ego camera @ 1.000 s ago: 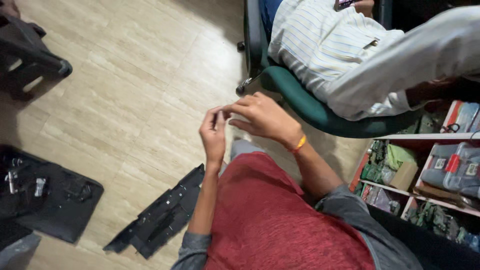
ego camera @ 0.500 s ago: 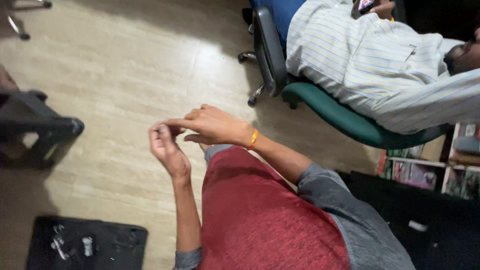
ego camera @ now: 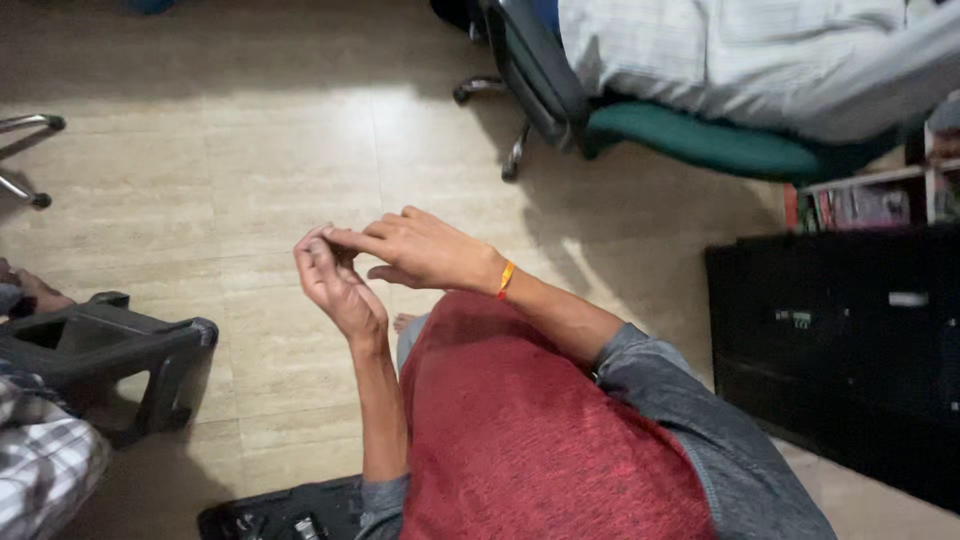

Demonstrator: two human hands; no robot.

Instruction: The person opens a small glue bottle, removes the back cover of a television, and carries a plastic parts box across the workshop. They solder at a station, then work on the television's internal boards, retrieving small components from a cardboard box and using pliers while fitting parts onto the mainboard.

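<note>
With my left hand (ego camera: 335, 285) raised and curled above my red lap (ego camera: 530, 430), my right hand (ego camera: 425, 250) pinches at its fingertips (ego camera: 318, 245), whatever lies between too small to tell, so I would keep both hands steady and close.

The floor (ego camera: 250, 180) is of pale tiles; a green office chair (ego camera: 700, 140) stands near a black cabinet (ego camera: 840, 340).

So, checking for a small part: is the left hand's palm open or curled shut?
Curled: left hand fingers bend inward, meeting right hand. Contents: cannot tell.
</note>
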